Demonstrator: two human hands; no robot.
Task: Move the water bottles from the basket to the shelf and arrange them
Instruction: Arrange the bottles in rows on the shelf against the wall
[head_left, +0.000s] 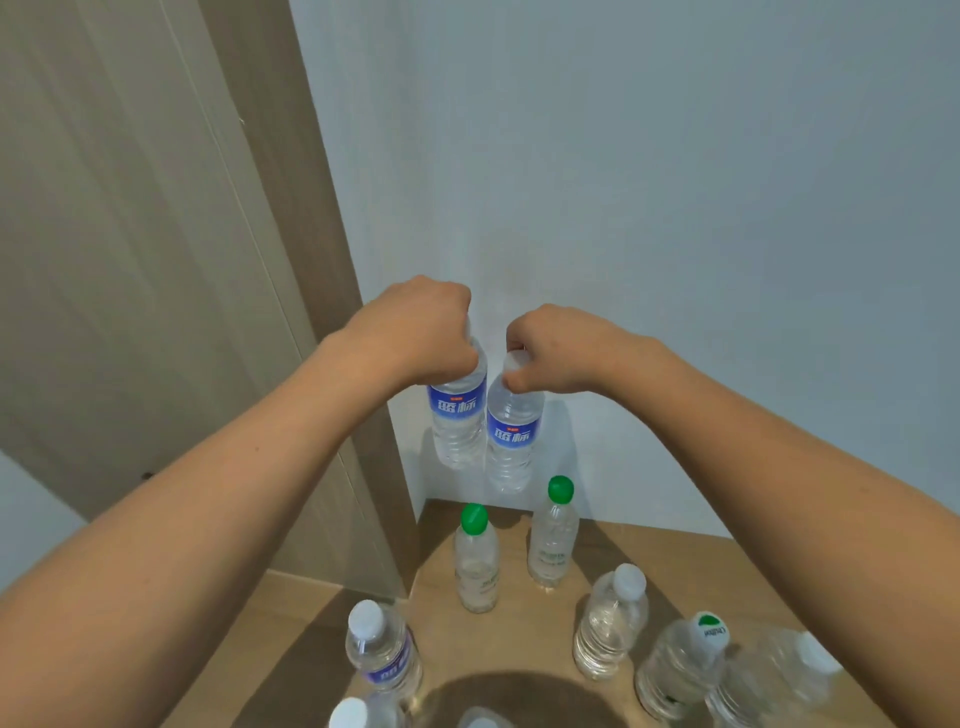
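My left hand (415, 332) grips the neck of a clear blue-label water bottle (457, 415) and holds it in the air. My right hand (556, 353) pinches the white cap of a second blue-label bottle (511, 441), which hangs beside the first, almost touching it. Both bottles hover above the back corner of the wooden shelf (649, 551). Two green-capped bottles (475, 561) (555, 535) stand upright on the shelf just below them. The basket is out of view.
Several more bottles stand nearer me: white-capped ones at left (382, 649) and centre right (613, 623), a green-and-white-capped one (685, 665), and others at the bottom edge. A beige panel (156, 260) bounds the left side; a pale wall (675, 208) stands behind.
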